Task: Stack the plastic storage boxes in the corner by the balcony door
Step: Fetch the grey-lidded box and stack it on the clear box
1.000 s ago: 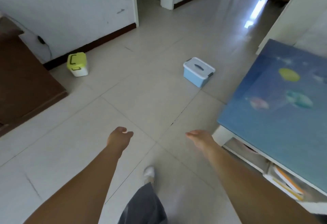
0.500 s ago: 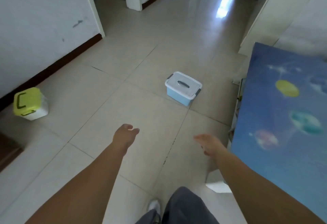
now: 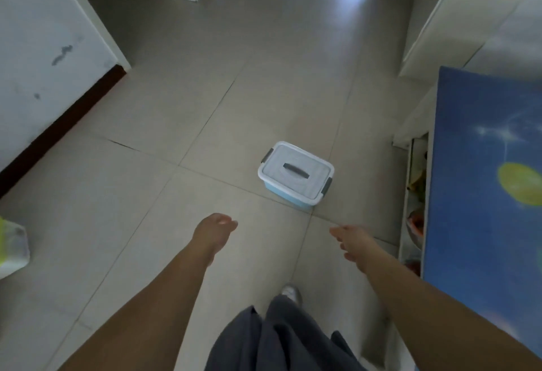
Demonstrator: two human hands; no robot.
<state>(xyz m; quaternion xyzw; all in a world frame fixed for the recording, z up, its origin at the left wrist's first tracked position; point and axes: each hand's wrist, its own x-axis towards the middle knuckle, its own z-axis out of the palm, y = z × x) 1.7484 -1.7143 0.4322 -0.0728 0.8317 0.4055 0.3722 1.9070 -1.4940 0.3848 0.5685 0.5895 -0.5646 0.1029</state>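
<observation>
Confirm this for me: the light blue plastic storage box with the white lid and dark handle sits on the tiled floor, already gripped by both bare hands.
Not gripped. In the head view, the light blue plastic storage box sits on the tiled floor, but the left hand and right hand are empty, short of it.

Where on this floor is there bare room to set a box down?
Open tiles lie between the blue box and the left wall, and ahead toward the hallway. It is tight between that box and the blue table.
</observation>
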